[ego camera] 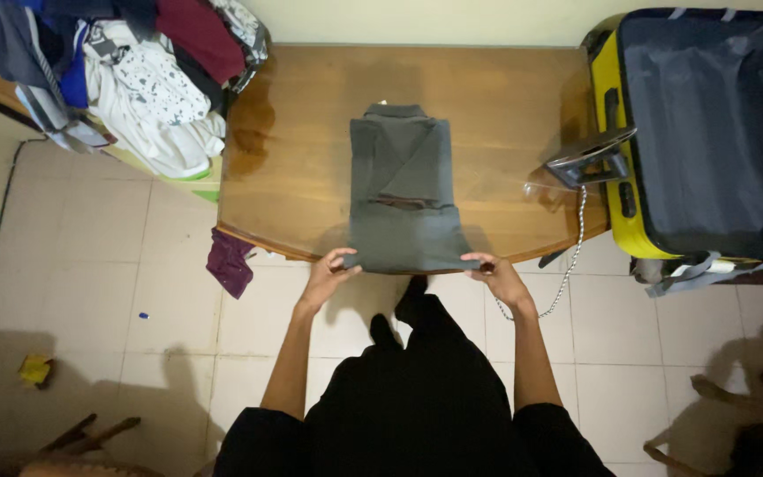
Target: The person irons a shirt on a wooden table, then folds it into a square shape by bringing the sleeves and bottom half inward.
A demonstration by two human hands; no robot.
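On the table: I see a grey collared shirt (404, 199) lying folded into a narrow panel on the wooden table (302, 159), collar at the far end, bottom hem at the near edge.
Left hand: my left hand (328, 272) is at the shirt's near left corner, fingers curled and pinched on the hem.
Right hand: my right hand (496, 274) is at the near right corner, fingers closed on the hem in the same pinch.
Shirt position: it sits about mid-table, its lower edge hanging just over the curved table edge between my two hands.
Iron: a clothes iron (592, 157) rests at the right end of the table, its braided cord (571, 256) dropping over the edge toward the floor.
Suitcase: an open yellow suitcase (708, 132) with a dark lining stands just beside the iron, to the right of the table.
Laundry pile: a heap of mixed clothes (134, 71) lies off the table's far left corner.
Floor: a purple cloth (230, 262) lies on the tiles below the table's left edge, well apart from my hands.
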